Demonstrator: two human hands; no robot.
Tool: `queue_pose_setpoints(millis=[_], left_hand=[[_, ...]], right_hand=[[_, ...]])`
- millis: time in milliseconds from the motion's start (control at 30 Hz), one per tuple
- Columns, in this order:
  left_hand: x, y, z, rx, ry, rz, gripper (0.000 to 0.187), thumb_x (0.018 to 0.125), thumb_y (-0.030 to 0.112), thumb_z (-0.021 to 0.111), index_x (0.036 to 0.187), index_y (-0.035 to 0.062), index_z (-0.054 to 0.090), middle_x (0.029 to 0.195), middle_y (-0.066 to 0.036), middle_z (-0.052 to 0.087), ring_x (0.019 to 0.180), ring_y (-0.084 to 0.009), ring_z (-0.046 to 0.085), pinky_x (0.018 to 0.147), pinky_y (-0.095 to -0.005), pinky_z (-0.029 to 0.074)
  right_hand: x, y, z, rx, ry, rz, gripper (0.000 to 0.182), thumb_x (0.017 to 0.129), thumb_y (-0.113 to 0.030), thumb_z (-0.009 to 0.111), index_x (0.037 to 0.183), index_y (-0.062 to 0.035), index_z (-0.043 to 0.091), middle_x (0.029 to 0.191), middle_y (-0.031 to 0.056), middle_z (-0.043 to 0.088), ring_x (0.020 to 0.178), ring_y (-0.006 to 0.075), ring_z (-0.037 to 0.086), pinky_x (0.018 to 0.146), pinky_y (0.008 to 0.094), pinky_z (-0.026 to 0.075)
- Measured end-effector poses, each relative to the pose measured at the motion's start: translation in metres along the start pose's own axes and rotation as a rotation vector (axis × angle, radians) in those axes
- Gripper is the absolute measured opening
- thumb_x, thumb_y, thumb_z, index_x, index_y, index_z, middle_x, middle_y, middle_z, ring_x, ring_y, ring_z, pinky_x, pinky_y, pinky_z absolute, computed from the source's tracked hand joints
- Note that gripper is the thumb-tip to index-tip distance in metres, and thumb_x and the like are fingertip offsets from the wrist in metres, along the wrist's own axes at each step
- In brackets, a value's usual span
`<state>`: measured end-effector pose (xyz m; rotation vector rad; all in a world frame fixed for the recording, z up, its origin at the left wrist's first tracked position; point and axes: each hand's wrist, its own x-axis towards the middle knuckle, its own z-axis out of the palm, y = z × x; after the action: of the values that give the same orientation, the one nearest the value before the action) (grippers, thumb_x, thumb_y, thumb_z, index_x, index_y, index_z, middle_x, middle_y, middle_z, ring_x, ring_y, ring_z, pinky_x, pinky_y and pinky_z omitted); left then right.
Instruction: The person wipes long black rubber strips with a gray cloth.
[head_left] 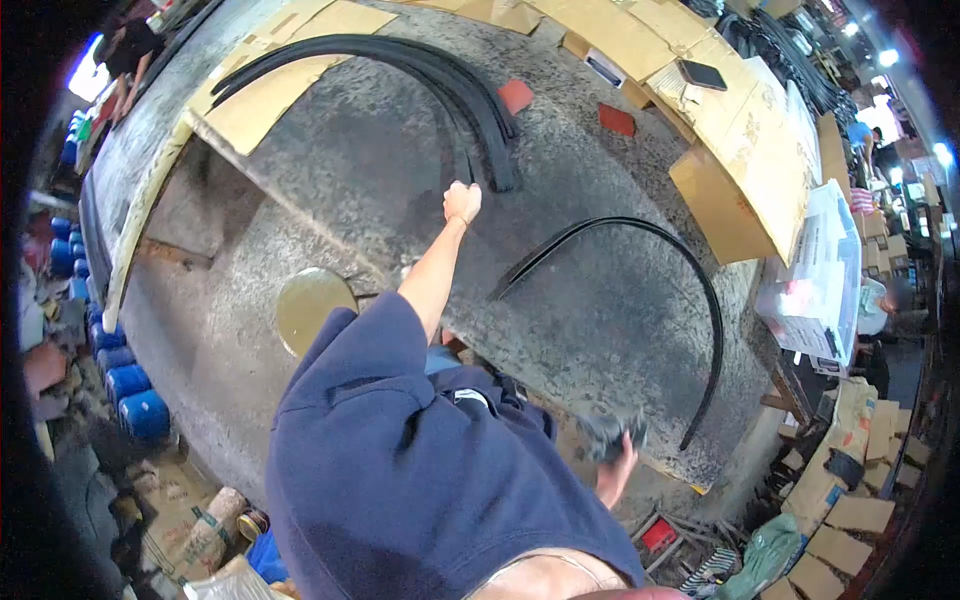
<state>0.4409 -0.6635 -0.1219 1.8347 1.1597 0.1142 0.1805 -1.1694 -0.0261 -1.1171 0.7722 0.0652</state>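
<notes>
My left hand (462, 203) is stretched out over the grey work surface (380, 190), its fingers closed on the end of a thin black strip (469, 165). That strip runs up beside a curved bundle of black rubber strips (465, 95) lying at the far side. Close to my body on the right, my right hand (618, 468) is closed on a crumpled dark grey cloth (608, 436), blurred by motion. A single curved black strip (715, 315) lies in an arc on the surface, apart from both hands.
Two red pieces, one flat (617, 120) and one paler (515, 96), lie beyond the bundle. Cardboard (740, 170) covers the far right, with a phone (702, 75) on it. A clear plastic bin (815, 280) stands right. A round stool top (315, 310) is at left, near blue drums (143, 413).
</notes>
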Motion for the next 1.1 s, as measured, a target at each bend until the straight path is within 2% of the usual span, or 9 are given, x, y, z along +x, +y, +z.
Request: queue_pose_setpoints(millis=[67, 167, 267, 367, 600, 700, 867, 1000, 1100], left_hand=[[-0.04, -0.025, -0.024, 0.049, 0.073, 0.293, 0.031, 0.082, 0.024, 0.052, 0.094, -0.0047, 0.053, 0.092, -0.028, 0.06, 0.092, -0.0419, 0.058, 0.081, -0.0466, 0.045], [-0.132, -0.049, -0.075, 0.033, 0.06, 0.362, 0.026, 0.081, 0.019, 0.052, 0.091, -0.0044, 0.048, 0.081, -0.029, 0.059, 0.082, -0.0445, 0.057, 0.074, -0.0498, 0.044], [-0.225, -0.071, -0.101, 0.221, 0.057, 0.559, 0.026, 0.078, 0.015, 0.051, 0.094, -0.0044, 0.046, 0.074, -0.029, 0.058, 0.072, -0.0454, 0.057, 0.066, -0.0511, 0.045], [-0.282, -0.098, -0.099, 0.166, -0.001, 0.473, 0.029, 0.077, 0.013, 0.052, 0.097, -0.0065, 0.045, 0.076, -0.028, 0.058, 0.07, -0.0458, 0.057, 0.064, -0.0518, 0.046], [-0.322, -0.151, -0.137, 0.356, -0.01, 0.574, 0.029, 0.075, 0.015, 0.058, 0.091, -0.0065, 0.048, 0.082, -0.025, 0.056, 0.075, -0.0412, 0.057, 0.062, -0.0463, 0.047], [-0.342, -0.16, -0.138, 0.42, 0.022, 0.567, 0.027, 0.077, 0.01, 0.054, 0.097, -0.0023, 0.042, 0.086, -0.022, 0.055, 0.076, -0.0382, 0.059, 0.063, -0.045, 0.048], [-0.372, -0.205, -0.175, 0.517, -0.04, 0.708, 0.021, 0.08, 0.011, 0.047, 0.095, -0.0033, 0.043, 0.088, -0.022, 0.056, 0.079, -0.0365, 0.06, 0.067, -0.0442, 0.05], [-0.407, -0.234, -0.219, 0.439, -0.19, 0.592, 0.024, 0.078, 0.014, 0.05, 0.094, -0.0029, 0.044, 0.087, -0.023, 0.057, 0.078, -0.0383, 0.06, 0.069, -0.0457, 0.049], [-0.393, -0.257, -0.234, 0.009, -0.174, 0.336, 0.039, 0.081, 0.033, 0.052, 0.1, -0.0003, 0.045, 0.085, -0.027, 0.059, 0.084, -0.0431, 0.058, 0.074, -0.0508, 0.044]], right_hand=[[0.039, 0.019, 0.04, 0.035, -0.285, 0.117, 0.04, 0.087, -0.024, 0.056, 0.122, -0.0074, 0.047, 0.113, 0.0085, 0.056, 0.1, 0.0223, 0.056, 0.081, 0.0391, 0.048], [0.038, 0.042, 0.152, 0.11, -0.609, 0.192, 0.049, 0.09, -0.044, 0.046, 0.125, -0.0084, 0.045, 0.118, 0.0069, 0.053, 0.108, 0.022, 0.051, 0.092, 0.039, 0.041], [0.002, 0.063, 0.242, 0.174, -0.852, 0.398, 0.055, 0.093, -0.049, 0.035, 0.128, -0.0071, 0.043, 0.123, 0.0079, 0.051, 0.113, 0.0231, 0.047, 0.099, 0.038, 0.035], [-0.018, 0.128, 0.281, 0.04, -1.23, 0.489, 0.054, 0.096, -0.042, 0.027, 0.126, 0.0002, 0.043, 0.129, 0.0072, 0.046, 0.117, 0.0216, 0.044, 0.103, 0.0341, 0.028], [-0.104, 0.144, 0.273, -0.619, -1.12, 0.022, 0.048, 0.085, -0.011, 0.057, 0.129, -0.001, 0.039, 0.118, 0.0115, 0.051, 0.107, 0.0195, 0.049, 0.091, 0.0309, 0.04], [-0.081, 0.192, 0.263, -0.711, -0.817, 0.121, 0.027, 0.085, -0.015, 0.059, 0.107, -0.0016, 0.052, 0.089, 0.0062, 0.058, 0.074, 0.0158, 0.056, 0.063, 0.0315, 0.046], [-0.098, 0.224, 0.265, -0.639, -0.826, 0.399, 0.021, 0.09, -0.025, 0.054, 0.085, -0.0048, 0.059, 0.069, 0.0055, 0.057, 0.052, 0.0149, 0.05, 0.043, 0.0288, 0.039], [-0.086, 0.252, 0.281, -0.449, -0.707, 0.575, 0.03, 0.092, -0.036, 0.048, 0.079, -0.011, 0.058, 0.063, 0.0004, 0.055, 0.044, 0.0102, 0.042, 0.039, 0.0241, 0.035], [-0.132, 0.268, 0.267, -0.471, -0.757, 0.517, 0.033, 0.093, -0.036, 0.045, 0.078, -0.0103, 0.058, 0.063, 0.002, 0.056, 0.047, 0.0137, 0.048, 0.04, 0.0264, 0.039]])
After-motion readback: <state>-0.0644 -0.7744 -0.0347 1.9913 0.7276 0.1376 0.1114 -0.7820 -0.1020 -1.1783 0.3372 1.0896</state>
